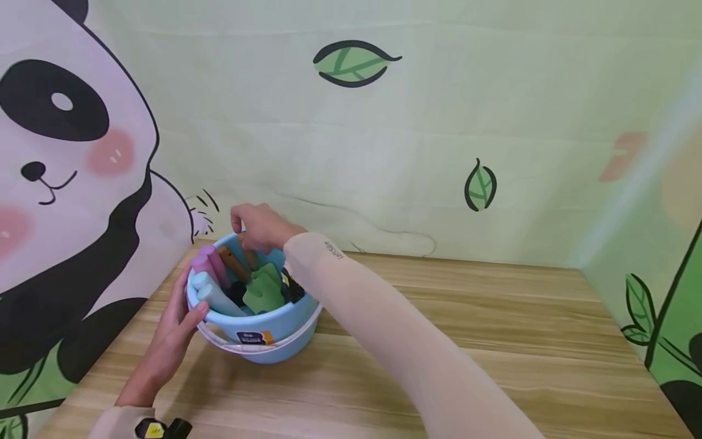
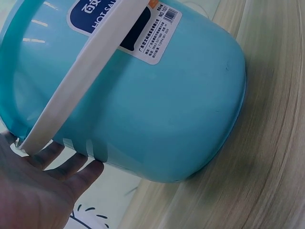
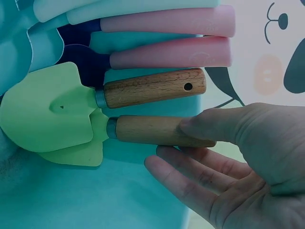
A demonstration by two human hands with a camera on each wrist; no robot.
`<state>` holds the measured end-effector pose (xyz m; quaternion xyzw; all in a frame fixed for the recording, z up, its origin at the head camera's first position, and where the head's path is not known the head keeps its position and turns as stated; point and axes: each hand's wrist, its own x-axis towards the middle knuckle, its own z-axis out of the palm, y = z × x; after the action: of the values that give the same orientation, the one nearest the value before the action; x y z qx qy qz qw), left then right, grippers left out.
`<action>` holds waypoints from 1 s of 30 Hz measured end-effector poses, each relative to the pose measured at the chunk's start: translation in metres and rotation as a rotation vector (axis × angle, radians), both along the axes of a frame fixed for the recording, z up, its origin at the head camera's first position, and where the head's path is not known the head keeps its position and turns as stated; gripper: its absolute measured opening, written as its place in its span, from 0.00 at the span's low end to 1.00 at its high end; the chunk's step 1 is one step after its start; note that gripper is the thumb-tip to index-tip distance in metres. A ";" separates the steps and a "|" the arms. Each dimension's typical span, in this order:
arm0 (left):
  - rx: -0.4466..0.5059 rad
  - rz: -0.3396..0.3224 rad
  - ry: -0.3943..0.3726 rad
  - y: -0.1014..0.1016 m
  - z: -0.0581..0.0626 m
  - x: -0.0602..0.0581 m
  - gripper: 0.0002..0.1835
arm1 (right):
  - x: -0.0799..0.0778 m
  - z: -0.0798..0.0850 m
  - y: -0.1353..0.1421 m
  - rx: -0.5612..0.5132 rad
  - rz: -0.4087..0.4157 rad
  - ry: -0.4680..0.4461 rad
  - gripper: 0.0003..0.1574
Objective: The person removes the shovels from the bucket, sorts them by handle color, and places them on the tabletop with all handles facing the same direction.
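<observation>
A light blue bucket [image 1: 290, 317] stands on the wooden table at the left in the head view. My left hand [image 1: 174, 320] holds its left side, thumb over the rim and fingers along the outside wall. Above the far rim, my right hand [image 1: 262, 225] pinches the wooden handle [image 3: 147, 130] of a green trowel between thumb and fingers. A second green trowel [image 3: 47, 107] with a wooden handle lies over that trowel's blade. Pink-handled tools [image 3: 171, 52] and pale blue handles [image 1: 216, 296] also stick up inside the bucket. The lower ends are partly hidden.
The bucket's white carrying handle [image 1: 236, 347] hangs down over its front. Behind the wood-grain table [image 1: 466, 317] is a pale green backdrop [image 1: 411, 122] printed with a panda and leaves. A black item with a yellow mark [image 1: 293, 286] shows by my right sleeve.
</observation>
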<state>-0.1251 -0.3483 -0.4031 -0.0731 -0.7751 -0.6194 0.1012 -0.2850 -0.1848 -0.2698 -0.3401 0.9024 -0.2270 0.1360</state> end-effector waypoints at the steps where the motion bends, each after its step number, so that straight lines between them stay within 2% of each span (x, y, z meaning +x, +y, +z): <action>1: -0.002 0.002 -0.001 0.000 0.000 0.000 0.37 | 0.000 0.000 0.000 0.002 0.000 0.001 0.15; 10: 0.001 -0.002 0.009 0.000 0.000 -0.001 0.37 | 0.000 0.001 0.002 0.021 0.020 0.038 0.13; 21: 0.009 -0.002 0.021 0.001 0.001 0.000 0.37 | 0.007 0.005 0.003 0.063 0.040 0.163 0.08; 30: -0.016 0.008 0.011 0.001 0.001 0.000 0.37 | 0.007 0.005 0.003 0.063 0.043 0.177 0.09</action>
<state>-0.1250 -0.3473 -0.4022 -0.0743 -0.7798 -0.6122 0.1075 -0.2777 -0.1819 -0.2651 -0.3736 0.9101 -0.1644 0.0712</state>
